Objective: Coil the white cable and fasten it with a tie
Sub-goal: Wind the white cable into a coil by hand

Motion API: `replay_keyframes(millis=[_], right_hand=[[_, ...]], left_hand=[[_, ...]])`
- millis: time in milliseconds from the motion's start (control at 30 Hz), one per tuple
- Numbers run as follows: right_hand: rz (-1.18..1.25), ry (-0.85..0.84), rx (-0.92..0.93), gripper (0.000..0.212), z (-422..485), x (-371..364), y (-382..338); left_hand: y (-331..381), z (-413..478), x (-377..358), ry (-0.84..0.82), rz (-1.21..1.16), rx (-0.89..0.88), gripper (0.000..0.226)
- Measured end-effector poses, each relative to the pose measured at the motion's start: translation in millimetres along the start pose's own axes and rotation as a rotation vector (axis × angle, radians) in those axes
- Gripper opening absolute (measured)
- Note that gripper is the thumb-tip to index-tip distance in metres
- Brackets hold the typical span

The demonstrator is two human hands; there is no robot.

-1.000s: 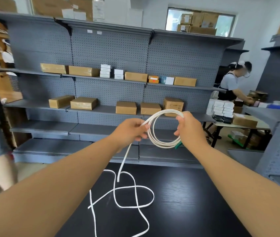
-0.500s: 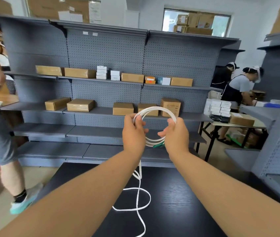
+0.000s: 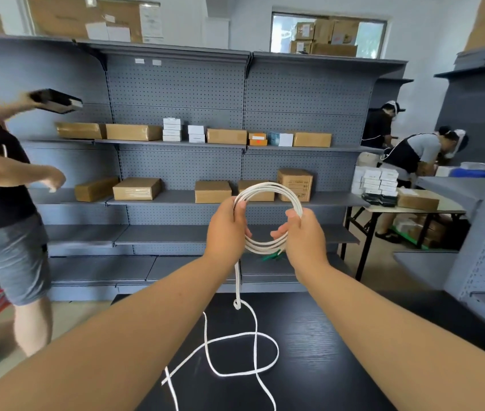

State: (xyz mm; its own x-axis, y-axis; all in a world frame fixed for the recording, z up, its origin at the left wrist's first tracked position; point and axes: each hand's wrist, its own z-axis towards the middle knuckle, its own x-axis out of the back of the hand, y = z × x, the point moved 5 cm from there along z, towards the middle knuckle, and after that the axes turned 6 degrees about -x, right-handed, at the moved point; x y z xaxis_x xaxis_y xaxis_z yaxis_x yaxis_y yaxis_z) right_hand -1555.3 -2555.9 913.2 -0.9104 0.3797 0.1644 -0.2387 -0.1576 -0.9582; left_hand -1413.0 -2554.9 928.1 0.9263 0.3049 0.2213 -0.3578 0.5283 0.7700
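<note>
Smooth, faintly glossy plastic sheath showing on white cable. Table showing black wood grain, matt, finely ridged. Shelving looking like grey painted metal, matt, back panels perforated. Boxes showing brown cardboard, some glinting with tape.

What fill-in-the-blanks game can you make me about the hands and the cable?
The left hand and right hand hold a coil of ___ cable.
The uncoiled part trails down onto a ___ table.
A small ___ piece pokes out below the coil.
Missing words: white, black, green.
</note>
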Motion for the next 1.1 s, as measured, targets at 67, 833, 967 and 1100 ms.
replay_keyframes(millis=[67,833,967,1100], right_hand=[[-0.033,-0.039,0.018,0.015,2,-5,-2],[-0.754,-0.167,0.496,0.032,-4,-35,-61],[-0.837,-0.185,0.519,0.027,-7,-28,-58],[-0.887,-0.190,0.504,0.023,-6,-15,-52]], left_hand=[[0,5,8,-0.012,0.058,-0.043,0.026],[9,25,40,-0.179,0.412,-0.302,0.028],[16,19,30,-0.220,0.430,-0.309,0.026],[20,12,20,-0.295,0.407,-0.259,0.025]])
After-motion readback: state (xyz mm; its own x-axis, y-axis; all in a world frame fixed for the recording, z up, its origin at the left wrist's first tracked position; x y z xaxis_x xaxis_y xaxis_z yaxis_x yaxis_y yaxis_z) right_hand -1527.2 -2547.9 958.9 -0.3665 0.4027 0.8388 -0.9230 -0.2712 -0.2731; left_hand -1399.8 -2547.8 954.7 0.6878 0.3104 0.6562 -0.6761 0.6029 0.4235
